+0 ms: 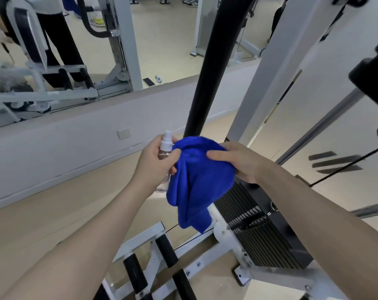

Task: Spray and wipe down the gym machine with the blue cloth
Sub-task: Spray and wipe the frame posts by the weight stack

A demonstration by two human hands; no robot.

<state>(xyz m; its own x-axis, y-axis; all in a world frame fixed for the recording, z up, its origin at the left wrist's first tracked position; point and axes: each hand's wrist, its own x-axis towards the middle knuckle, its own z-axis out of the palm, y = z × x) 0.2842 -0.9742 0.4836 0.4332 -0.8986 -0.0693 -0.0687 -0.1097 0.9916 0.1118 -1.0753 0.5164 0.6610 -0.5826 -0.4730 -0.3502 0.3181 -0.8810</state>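
My left hand grips a small clear spray bottle with a white nozzle, and its fingertips touch the edge of the blue cloth. My right hand holds the cloth's upper part, thumb pressed across it, so the cloth bunches between both hands and hangs down. Behind the cloth rises the gym machine's black padded post. The machine's white frame and black weight stack stand to the right below my right forearm.
White foot bars with black rollers lie on the floor below. A mirror wall to the left reflects another machine and a standing person. A wall socket sits on the low white wall. A cable runs at the right.
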